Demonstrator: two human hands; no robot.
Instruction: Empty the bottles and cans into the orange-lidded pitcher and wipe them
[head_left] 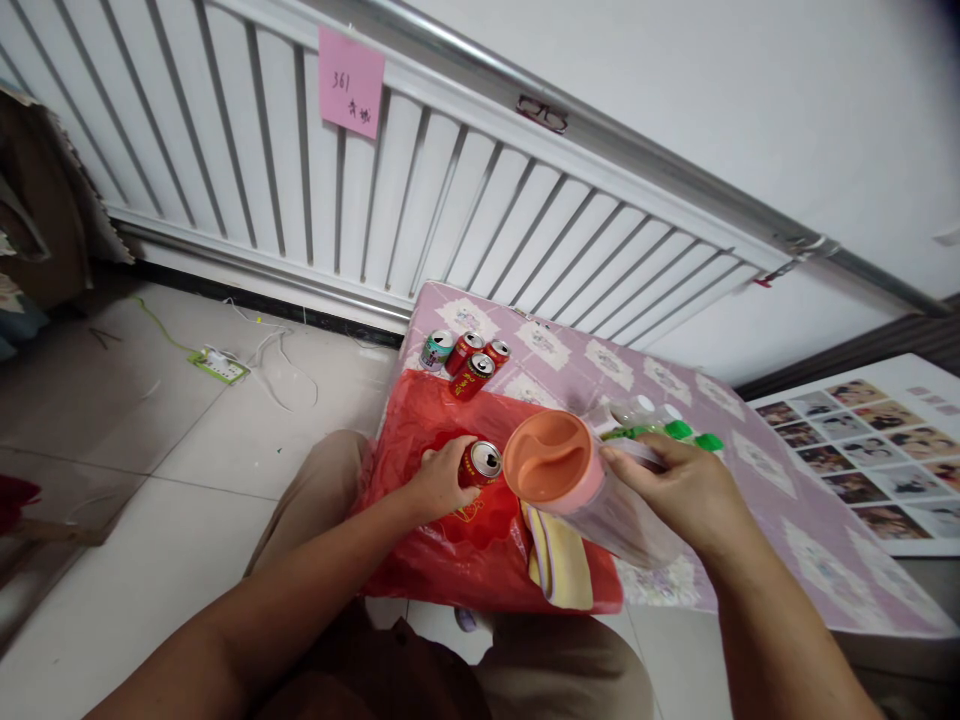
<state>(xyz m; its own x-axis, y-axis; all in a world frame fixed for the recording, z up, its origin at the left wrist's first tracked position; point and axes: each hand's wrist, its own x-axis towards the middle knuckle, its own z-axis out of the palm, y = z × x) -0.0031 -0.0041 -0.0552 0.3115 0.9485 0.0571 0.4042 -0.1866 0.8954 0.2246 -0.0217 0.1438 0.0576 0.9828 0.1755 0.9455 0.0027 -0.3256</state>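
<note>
My left hand point(439, 485) wraps round an opened red drink can point(470, 464), its silver top facing up. My right hand point(679, 490) grips the handle of a clear plastic pitcher point(626, 520) with an orange lid point(551, 458). The pitcher is tilted left, its lid close beside the can; whether liquid flows I cannot tell. Under both lies a red plastic sheet point(390, 560), with a red scalloped tray point(480, 530) on it below the can. A folded yellow cloth point(561, 565) rests on the sheet below the pitcher.
Several opened cans point(474, 375), red ones and a green one, stand at the table's far left. Bottles with green caps point(677, 430) are behind my right hand. A white radiator point(450, 190) runs along the wall. A power strip point(217, 364) with cords lies on the floor.
</note>
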